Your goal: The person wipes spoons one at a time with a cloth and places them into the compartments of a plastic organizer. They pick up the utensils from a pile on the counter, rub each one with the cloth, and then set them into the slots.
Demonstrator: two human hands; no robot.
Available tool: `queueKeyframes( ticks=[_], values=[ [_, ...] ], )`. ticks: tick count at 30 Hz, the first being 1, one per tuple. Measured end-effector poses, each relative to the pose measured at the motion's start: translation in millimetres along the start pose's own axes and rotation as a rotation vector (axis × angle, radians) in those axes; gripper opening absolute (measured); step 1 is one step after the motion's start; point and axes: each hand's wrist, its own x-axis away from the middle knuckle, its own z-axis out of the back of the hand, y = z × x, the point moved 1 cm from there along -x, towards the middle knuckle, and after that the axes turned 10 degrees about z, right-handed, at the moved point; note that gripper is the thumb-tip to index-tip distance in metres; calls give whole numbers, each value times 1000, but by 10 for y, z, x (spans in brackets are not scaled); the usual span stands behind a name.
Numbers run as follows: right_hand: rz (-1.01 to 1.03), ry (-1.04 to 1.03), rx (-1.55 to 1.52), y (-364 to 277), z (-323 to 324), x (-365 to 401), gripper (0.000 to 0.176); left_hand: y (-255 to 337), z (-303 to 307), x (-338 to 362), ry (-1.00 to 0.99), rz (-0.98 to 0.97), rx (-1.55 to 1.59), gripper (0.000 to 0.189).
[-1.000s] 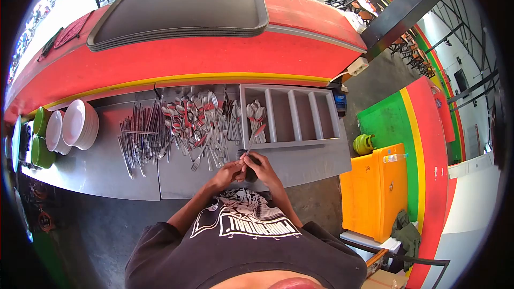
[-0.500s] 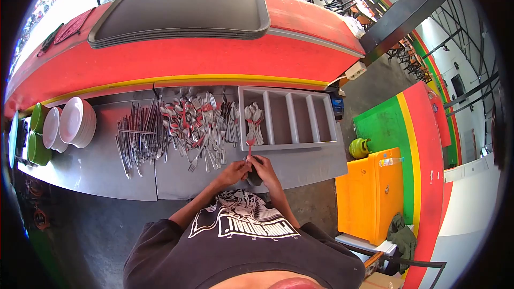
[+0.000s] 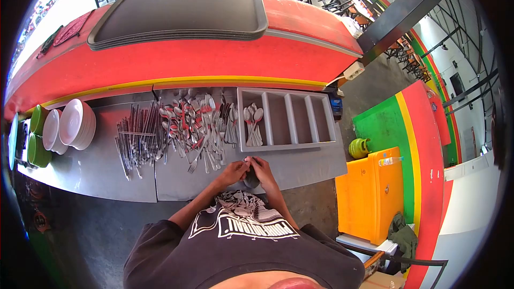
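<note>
My left hand (image 3: pixel 235 172) and my right hand (image 3: pixel 262 170) meet near the counter's front edge, fingers closed and pressed together. A dark, cloth-like piece (image 3: pixel 251 179) hangs between them, mostly against my right palm. A pale glint shows at the fingertips, but what my left fingers pinch is hidden. Just beyond my hands lies a grey cutlery tray (image 3: pixel 289 147), with several spoons (image 3: pixel 254 127) in its leftmost compartment. To its left is a loose heap of spoons and forks (image 3: pixel 198 128).
Chopstick-like thin sticks (image 3: pixel 138 138) lie left of the heap. White bowls (image 3: pixel 78 124) and green bowls (image 3: pixel 38 150) stand farther left. Behind the steel counter (image 3: pixel 101 174), stacked dark trays (image 3: pixel 176 8) rest on a red ledge (image 3: pixel 214 61). An orange cabinet (image 3: pixel 369 195) stands right.
The spoon that stuck up from between my fingers no longer shows above them. My hands stay together in nearly the same place. The view has shifted slightly.
</note>
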Motion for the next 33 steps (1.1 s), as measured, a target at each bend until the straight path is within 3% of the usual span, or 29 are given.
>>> queueKeyframes(
  ticks=[8, 11, 14, 17, 19, 20, 22, 26, 31, 33],
  values=[
    [-15, 9, 52, 87, 35, -26, 26, -218, 115, -127, 58, -13, 19, 38],
    [-26, 49, 123, 355, 105, -89, 42, -305, 182, -201, 166, -41, 69, 28],
    [-137, 102, 219, 968, 252, -215, 70, -523, 246, -421, 231, -81, 174, 27],
    [145, 131, 371, 1136, 260, -330, 93, -617, 280, -582, 281, -152, 166, 33],
    [127, 100, 428, 1085, 265, -388, 97, -589, 213, -682, 341, -247, 173, 35],
    [119, 86, 458, 1058, 276, -405, 99, -595, 197, -719, 289, -181, 278, 35],
    [146, 40, 623, 995, 264, -373, 99, -316, 160, -636, 179, -51, 489, 34],
    [78, -90, 779, 818, 202, -279, 90, -93, 34, -605, 137, -46, 333, 37],
    [242, -205, 997, 954, 92, -316, 69, -214, 7, -616, 127, -100, 425, 40],
    [300, -225, 1092, 1004, 62, -326, 63, -154, 5, -576, 117, 14, 328, 41]
  ],
)
